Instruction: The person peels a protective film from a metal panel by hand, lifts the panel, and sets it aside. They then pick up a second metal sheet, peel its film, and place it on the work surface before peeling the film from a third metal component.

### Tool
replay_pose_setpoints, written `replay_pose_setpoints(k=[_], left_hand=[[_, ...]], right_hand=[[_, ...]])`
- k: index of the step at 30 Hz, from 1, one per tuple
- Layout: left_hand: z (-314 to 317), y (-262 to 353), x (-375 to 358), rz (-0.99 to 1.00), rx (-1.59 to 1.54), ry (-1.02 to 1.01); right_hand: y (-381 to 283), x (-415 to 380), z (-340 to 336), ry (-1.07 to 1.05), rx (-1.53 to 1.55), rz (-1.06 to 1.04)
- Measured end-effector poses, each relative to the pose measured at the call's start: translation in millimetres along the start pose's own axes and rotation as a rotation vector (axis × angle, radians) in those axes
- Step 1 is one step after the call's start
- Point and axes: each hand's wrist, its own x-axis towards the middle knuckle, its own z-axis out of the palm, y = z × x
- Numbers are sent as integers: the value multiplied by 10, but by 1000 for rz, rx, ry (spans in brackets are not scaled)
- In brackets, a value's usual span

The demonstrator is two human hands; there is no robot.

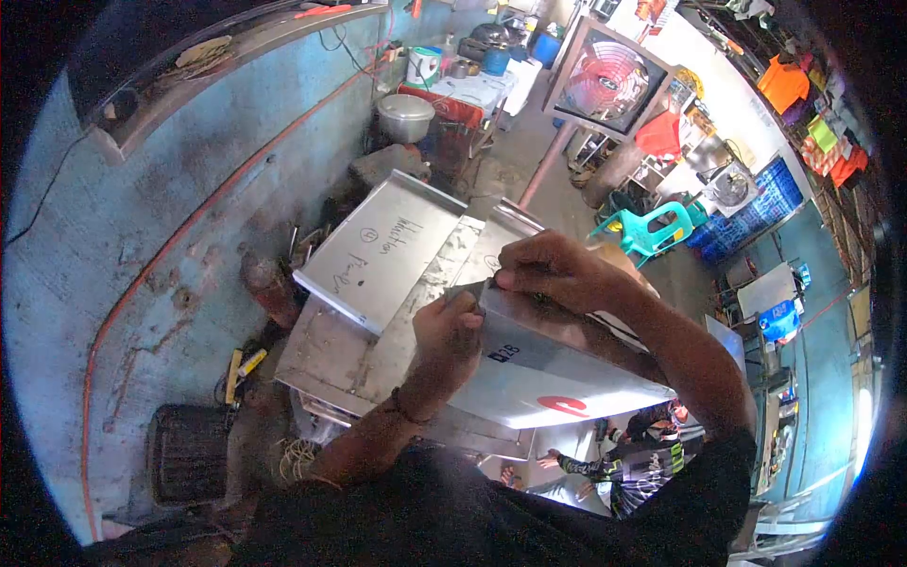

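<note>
A shiny sheet-metal panel [529,373] with a dark "2B" mark and a red print stands tilted before me. My left hand [449,335] is closed around its upper left corner, thumb on the near face. Right at that corner, my right hand [557,271] has its fingers pinched together against the top edge; whatever small thing they hold is hidden. Beyond my left hand lies a folded metal tray-like panel [373,241] with handwriting on it. Both rest on or over a worn metal worktable [321,354].
A framed fan [609,80] on a post stands beyond the table, with a green plastic chair [652,227] to its right. A blue wall [189,189] runs along the left. Another person [642,463] is below the panel, and a dark chair [189,454] stands lower left.
</note>
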Motion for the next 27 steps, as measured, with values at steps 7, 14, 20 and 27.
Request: replay_pose_setpoints(k=[7,14,20,27], left_hand=[[13,-50,6,-67,-116,33],[-9,83,18,-52,-34,55],[-20,-3,29,-12,8,32],[31,-11,67,115,16,60]], right_hand=[[72,-43,56,137,131,41],[120,-17,19,86,188,73],[140,-27,49,136,204,93],[129,-43,62,178,251,74]])
